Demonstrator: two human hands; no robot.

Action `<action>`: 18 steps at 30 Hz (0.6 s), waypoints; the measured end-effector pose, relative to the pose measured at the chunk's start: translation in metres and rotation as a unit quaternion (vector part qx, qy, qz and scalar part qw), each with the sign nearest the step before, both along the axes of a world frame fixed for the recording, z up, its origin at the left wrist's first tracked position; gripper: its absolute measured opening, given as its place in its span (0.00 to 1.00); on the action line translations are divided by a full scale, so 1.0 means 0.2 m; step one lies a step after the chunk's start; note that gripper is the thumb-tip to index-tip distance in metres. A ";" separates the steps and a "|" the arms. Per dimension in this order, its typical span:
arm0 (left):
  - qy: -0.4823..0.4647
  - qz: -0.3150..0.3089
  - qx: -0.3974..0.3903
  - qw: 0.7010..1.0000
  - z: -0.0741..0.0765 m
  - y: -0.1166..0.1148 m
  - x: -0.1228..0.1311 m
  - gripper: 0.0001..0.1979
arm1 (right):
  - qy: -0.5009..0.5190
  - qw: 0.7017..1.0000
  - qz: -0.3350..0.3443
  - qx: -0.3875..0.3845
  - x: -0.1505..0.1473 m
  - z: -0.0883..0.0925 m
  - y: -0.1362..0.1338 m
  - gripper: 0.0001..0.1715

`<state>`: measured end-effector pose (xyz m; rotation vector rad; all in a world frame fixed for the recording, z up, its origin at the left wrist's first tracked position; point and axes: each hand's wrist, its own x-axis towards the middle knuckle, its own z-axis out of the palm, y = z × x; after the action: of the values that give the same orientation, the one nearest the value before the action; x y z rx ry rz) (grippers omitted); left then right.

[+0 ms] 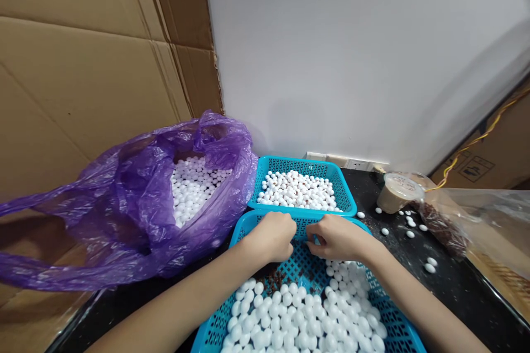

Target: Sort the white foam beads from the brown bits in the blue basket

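Observation:
Both hands are over the far end of the near blue plastic basket (209,332). My left hand (275,236) is closed, with fingers curled down and their tips hidden. To its right, my right hand (333,236) is also closed, thumb and fingers pinched together. Whatever either hand holds is too small or hidden to make out. Small white balls (285,314) fill the nearer part of this basket. Brown crumbs (273,280) lie on its bare mesh floor. Behind it, a second blue basket (345,193) contains more white balls (296,190) with brown specks among them.
At left, a purple plastic bag (141,204) gapes open with white balls inside. On the black tabletop (447,298) at right are a lidded tub (399,193), a clear bag of brown material (443,229) and several loose balls. Cardboard (83,83) and a wall (351,55) stand behind.

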<state>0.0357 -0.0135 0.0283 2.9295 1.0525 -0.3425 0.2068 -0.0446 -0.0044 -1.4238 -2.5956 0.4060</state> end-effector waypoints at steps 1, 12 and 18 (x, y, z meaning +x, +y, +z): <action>0.006 0.004 -0.006 1.000 0.01 -0.01 0.00 0.11 | -0.006 1.000 -0.001 -0.004 0.00 0.00 0.00 0.07; 0.052 0.009 -0.044 0.998 0.06 -0.06 0.02 0.10 | -0.022 0.999 -0.005 -0.047 0.00 0.02 -0.02 0.07; 0.046 0.001 -0.055 0.997 0.04 -0.05 0.00 0.08 | -0.022 0.996 0.007 -0.082 0.00 0.02 -0.03 0.15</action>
<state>0.0361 -0.0230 0.0361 2.8397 1.0113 -0.5236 0.2070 -0.0504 -0.0009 -1.4817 -2.6611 0.6100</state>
